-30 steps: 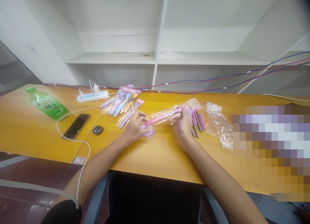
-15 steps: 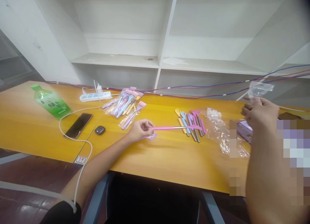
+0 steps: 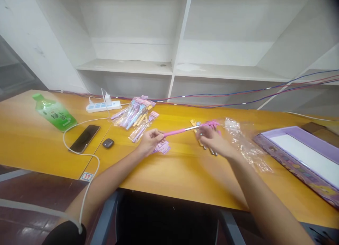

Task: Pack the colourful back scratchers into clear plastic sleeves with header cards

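Observation:
My left hand (image 3: pixel 151 142) pinches the end of a pink back scratcher (image 3: pixel 174 132), whose metal shaft points right and slightly up. My right hand (image 3: pixel 213 139) is by the scratcher's claw end and smeared by motion; whether it touches the scratcher is unclear. Behind and under this hand lie several loose back scratchers, partly hidden, including a yellow one (image 3: pixel 193 123). Small pink-purple cards (image 3: pixel 163 148) rest beside my left hand. Farther back is a pile of bagged back scratchers (image 3: pixel 136 112) with pink header cards.
Clear plastic bags (image 3: pixel 242 142) lie right of the loose scratchers. A purple open box (image 3: pixel 291 156) stands at the right. On the left are a green bottle (image 3: pixel 54 112), a phone (image 3: pixel 84 138), a black earphone case (image 3: pixel 108 143) and a power strip (image 3: pixel 103 106) with a white cable.
My right hand has come from the far right, where it held a clear bag, to the scratcher's claw end. The scratcher's claw end has tilted up. The purple box is now in full view.

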